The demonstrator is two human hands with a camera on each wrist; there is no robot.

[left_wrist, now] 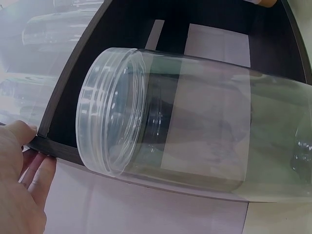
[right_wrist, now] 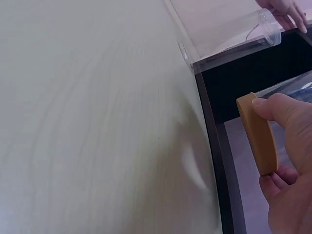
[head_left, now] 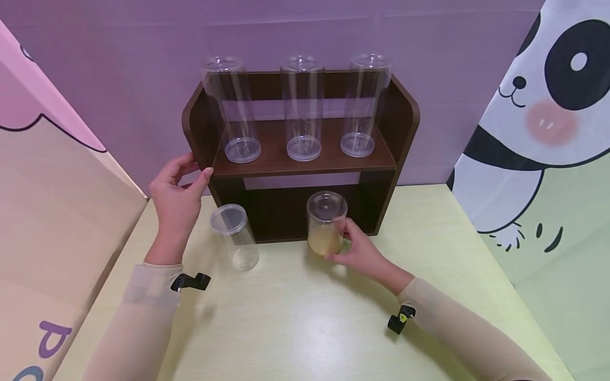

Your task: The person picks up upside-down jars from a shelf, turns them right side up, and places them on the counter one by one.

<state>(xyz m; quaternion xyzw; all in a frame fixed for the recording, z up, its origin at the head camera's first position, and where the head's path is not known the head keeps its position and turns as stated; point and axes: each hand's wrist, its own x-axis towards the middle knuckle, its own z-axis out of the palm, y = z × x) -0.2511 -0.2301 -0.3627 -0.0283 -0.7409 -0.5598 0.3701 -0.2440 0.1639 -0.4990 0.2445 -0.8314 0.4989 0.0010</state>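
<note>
My left hand (head_left: 178, 193) grips the left side panel of a dark brown two-tier shelf (head_left: 305, 170), thumb at its front edge and fingers behind. My right hand (head_left: 359, 251) holds a clear plastic jar (head_left: 326, 214) by its lower end, thumb and fingers on opposite sides. That end is a tan band (right_wrist: 258, 134) in the right wrist view. The held jar is upright at the front of the lower compartment. Beside the shelf's lower left front stands another clear jar (head_left: 238, 241) with a translucent lid (left_wrist: 105, 112), close to my left forearm.
On the upper tier stand three tall clear cylinders: left (head_left: 233, 114), middle (head_left: 303, 111) and right (head_left: 364, 108). The shelf stands on a pale wooden table (head_left: 295, 317) against a purple backdrop (head_left: 143, 79). Printed panels flank the table, with a panda (head_left: 553, 95) at right.
</note>
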